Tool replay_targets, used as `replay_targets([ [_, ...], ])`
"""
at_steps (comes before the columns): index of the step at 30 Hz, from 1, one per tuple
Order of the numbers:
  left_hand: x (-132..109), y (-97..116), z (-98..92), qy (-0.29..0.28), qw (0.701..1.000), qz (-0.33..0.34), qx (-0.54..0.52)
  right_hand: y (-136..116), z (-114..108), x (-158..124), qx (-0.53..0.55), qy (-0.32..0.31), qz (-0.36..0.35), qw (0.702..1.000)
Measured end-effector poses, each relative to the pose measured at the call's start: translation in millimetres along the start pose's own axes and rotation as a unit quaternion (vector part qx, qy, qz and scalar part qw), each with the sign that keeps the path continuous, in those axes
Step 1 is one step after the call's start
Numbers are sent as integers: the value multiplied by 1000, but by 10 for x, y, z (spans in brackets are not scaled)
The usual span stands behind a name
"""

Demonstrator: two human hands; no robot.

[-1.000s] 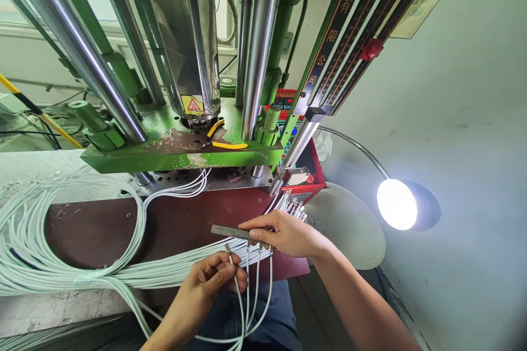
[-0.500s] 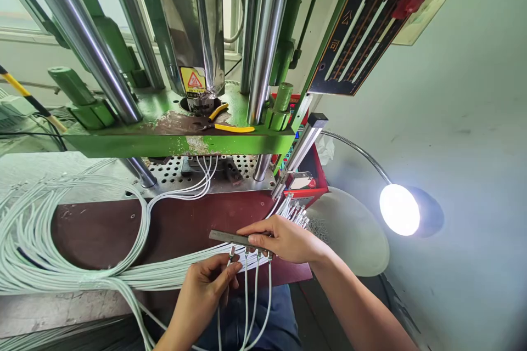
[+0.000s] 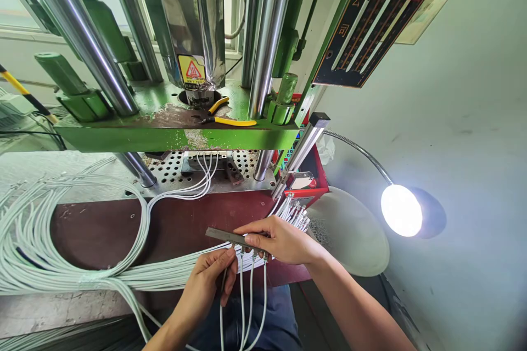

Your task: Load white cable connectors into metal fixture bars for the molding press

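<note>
My right hand (image 3: pixel 284 238) is closed on a flat grey metal bar (image 3: pixel 220 234), thumb on its near side and fingers over the far side. From the bar's near edge hang three white cables (image 3: pixel 252 290), their connector ends against it. My left hand (image 3: pixel 212 274) pinches the end of another white cable (image 3: pixel 221 323) at the bar's edge, left of those three. Its connector is mostly hidden by my fingers. Beneath the bar runs a thick bundle of white cables (image 3: pixel 164 274) across the dark red board (image 3: pixel 181 219).
A green press (image 3: pixel 164 140) with steel columns stands ahead, yellow-handled pliers (image 3: pixel 230 122) on its plate. Several cables enter a mould block (image 3: pixel 206 163) below. Coiled cable (image 3: pixel 28 230) lies left. A lit lamp (image 3: pixel 401 210) and a red control box (image 3: pixel 307 194) are at right.
My left hand has moved up and right, bringing the cable end against the bar. The bar and my right hand have shifted slightly left.
</note>
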State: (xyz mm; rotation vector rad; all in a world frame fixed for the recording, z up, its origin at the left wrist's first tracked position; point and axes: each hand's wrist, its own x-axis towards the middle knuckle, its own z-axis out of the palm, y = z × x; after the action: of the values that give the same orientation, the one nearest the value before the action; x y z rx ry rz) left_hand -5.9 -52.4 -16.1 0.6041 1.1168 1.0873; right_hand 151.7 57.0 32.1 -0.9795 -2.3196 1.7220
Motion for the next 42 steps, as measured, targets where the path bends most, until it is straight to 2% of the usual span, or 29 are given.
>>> replay_targets([
  [5,-5,19,27,9,999,-6,-46,-22,10,7,-18,2,-20,1000],
  [11,-8,49,23,21,999,-8,-42,-32,42,12,-44,26,-45,998],
  [15,35,105,27,12,1000,-4,-22,-12,-35,75,-40,-2,-56,998],
  [17,38,158,18,23,999,-1,22,30,-105,172,-49,-30,-53,997],
  [19,17,228,-23,73,988,31,129,90,-166,308,-66,-57,-46,995],
  [21,-24,313,-103,157,951,92,248,148,-196,454,-111,-50,-32,992],
  [23,-67,413,-211,214,916,137,309,181,-180,571,-172,-19,-23,985],
  [26,-70,608,-387,233,909,150,312,163,-71,644,-248,17,-26,968],
  [28,30,767,-506,260,903,160,303,123,41,633,-284,31,-30,958],
  [30,245,930,-623,297,901,165,269,86,163,604,-335,46,-37,940],
  [32,563,1065,-725,324,910,154,207,76,274,584,-406,59,-49,911],
  [34,929,1146,-791,312,926,133,166,102,360,583,-470,69,-63,878],
  [36,1268,1174,-813,264,952,92,122,152,407,592,-495,75,-74,863],
  [39,1600,1162,-809,156,986,29,57,213,387,599,-487,80,-73,867],
  [42,1719,1147,-840,66,998,-3,1,171,223,655,-433,63,-91,894],
])
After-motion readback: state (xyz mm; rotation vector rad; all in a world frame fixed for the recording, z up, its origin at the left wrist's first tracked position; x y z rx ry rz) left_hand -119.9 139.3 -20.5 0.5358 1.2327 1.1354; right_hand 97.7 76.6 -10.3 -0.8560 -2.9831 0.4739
